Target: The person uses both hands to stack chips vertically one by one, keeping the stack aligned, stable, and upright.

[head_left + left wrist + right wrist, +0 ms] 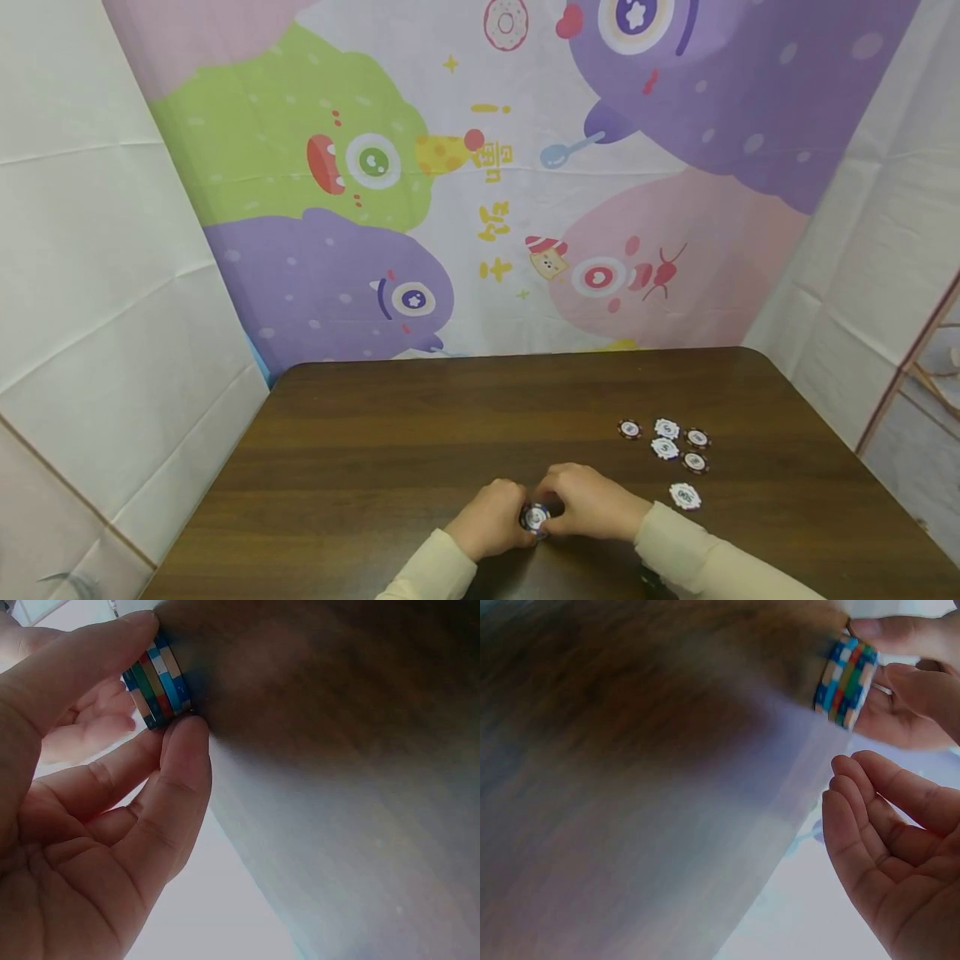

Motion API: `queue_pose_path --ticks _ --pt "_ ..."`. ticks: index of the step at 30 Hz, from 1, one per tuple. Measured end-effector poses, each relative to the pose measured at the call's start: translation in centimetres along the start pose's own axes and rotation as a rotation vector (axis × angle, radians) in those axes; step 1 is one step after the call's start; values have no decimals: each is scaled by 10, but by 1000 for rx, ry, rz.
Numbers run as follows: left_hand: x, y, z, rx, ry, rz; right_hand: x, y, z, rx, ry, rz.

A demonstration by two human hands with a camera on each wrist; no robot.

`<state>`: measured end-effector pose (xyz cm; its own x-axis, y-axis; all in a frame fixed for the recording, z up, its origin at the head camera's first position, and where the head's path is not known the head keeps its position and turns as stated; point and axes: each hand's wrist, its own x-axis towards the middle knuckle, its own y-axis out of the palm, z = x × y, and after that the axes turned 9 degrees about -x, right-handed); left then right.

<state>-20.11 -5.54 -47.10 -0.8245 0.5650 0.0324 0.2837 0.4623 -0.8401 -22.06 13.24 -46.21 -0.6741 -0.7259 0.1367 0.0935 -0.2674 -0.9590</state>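
Observation:
A short stack of poker chips (536, 517) stands on the table between the two hands, a white-faced chip with blue edge marks on top. Its edge, banded in blue, green, red and pale colours, shows in the left wrist view as a chip stack (158, 681). My left hand (491, 518) pinches this stack between thumb and fingertips. Around its right side curves my right hand (592, 502), its thumb close to the stack; whether it touches, I cannot tell. In the right wrist view, the right fingers (851, 825) are loosely bent and apart from the chip stack (845, 681).
Several loose chips lie flat at the right of the brown table (360, 442): a dark chip (629, 429), a white chip (664, 448) and others grouped there, with another white chip (686, 497) nearer. A cartoon-printed cloth (480, 308) hangs behind the table.

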Motion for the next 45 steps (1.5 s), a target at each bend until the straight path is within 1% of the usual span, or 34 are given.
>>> queue_pose_path --ticks 2,4,10,14,21,23,28,30,34,38,42,45 --pt "0 0 0 16 -13 1 -4 -4 -3 4 24 -11" --pt "1 0 0 13 -18 8 -8 -7 -6 17 52 -14" --pt "1 0 2 24 3 -9 -19 -19 -16 46 120 -31" --pt "1 0 1 42 24 -21 -29 -26 -24 27 152 -66" --pt "1 -1 1 65 32 -31 -50 -37 -37 -34 221 -123" --pt "1 0 1 65 33 -30 -56 -39 -41 -58 247 -140" --pt "1 0 1 64 36 -33 -73 -42 -56 -84 345 -155" --pt "0 0 2 64 36 -32 -81 -42 -63 -81 388 -151" --pt "1 1 2 63 35 -31 -95 -43 -76 -86 449 -136" --pt "1 1 2 60 36 -32 -107 -45 -85 -77 504 -87" --pt "1 1 2 55 33 -30 -114 -46 -91 -72 541 -43" --pt "0 0 2 55 30 -31 -117 -43 -94 -84 544 -39"
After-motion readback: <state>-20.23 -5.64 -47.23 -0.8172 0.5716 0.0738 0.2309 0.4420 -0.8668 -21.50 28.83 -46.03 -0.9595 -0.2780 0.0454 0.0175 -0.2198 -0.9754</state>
